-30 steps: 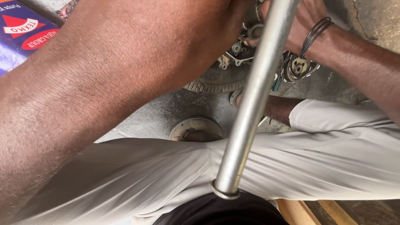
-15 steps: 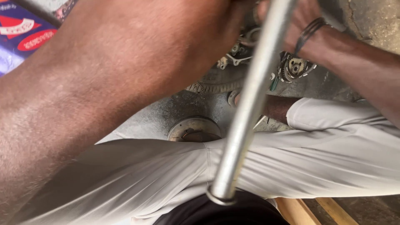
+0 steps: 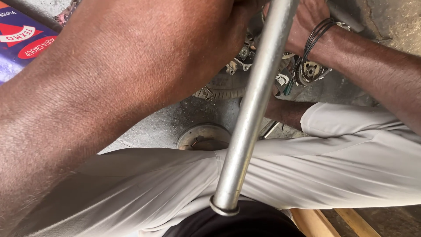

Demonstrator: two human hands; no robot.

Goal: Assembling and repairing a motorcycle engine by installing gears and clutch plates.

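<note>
both forearms (image 3: 109, 87) reach forward, hands (image 3: 309, 19) close together.

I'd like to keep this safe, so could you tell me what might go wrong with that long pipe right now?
1. The metal pipe points back at the person's lap, so a slip could drive it into the light trousers.
2. Both hands, left hand and right hand, crowd the small engine parts; fingers could get pinched.
</note>
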